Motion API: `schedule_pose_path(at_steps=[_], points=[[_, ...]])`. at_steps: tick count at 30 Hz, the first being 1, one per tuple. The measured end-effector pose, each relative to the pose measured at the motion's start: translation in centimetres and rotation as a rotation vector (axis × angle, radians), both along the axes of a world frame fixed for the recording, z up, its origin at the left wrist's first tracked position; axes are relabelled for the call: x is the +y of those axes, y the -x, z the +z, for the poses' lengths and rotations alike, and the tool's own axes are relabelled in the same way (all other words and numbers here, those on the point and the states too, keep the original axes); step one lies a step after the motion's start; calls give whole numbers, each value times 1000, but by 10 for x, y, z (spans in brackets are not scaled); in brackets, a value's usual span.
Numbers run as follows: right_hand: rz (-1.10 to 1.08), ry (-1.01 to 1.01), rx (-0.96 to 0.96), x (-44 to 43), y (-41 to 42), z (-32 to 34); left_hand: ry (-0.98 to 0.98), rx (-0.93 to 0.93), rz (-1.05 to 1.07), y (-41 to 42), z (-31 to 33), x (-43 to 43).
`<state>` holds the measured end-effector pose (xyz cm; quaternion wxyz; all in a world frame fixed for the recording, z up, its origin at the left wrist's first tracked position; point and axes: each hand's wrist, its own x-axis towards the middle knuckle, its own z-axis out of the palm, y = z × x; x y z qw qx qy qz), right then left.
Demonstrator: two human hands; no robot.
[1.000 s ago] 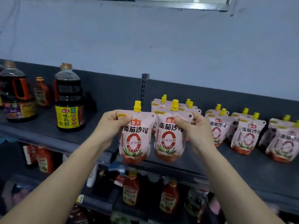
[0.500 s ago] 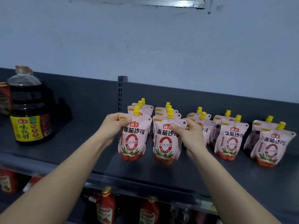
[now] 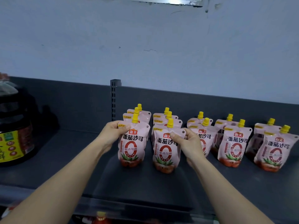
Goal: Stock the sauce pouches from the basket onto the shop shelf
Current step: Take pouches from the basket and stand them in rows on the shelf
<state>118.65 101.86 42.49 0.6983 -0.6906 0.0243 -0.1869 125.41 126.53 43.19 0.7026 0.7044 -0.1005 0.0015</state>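
Observation:
Two pink sauce pouches with yellow caps stand upright on the dark grey shelf. My left hand pinches the top left corner of the left pouch. My right hand grips the upper right of the right pouch. Each pouch stands at the front of a row of like pouches. More pouches stand in rows to the right. The basket is out of view.
A large dark sauce jug with a yellow label stands at the shelf's left end. A slotted upright post rises behind the rows. Red bottle caps show on the shelf below.
Both hands have carried the two pouches forward and down onto the shelf, in front of the rows. The view has shifted right, so the jug now sits at the left edge.

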Motion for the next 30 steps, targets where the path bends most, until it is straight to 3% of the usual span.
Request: schedule_pose_path(at_steps=[9,30], points=[[30,191,14,-8,-3,6,-171,-60,-102,-10,9,12],[11,187,20,-14,-10,1,-187,-68,-85,-18,7,9]])
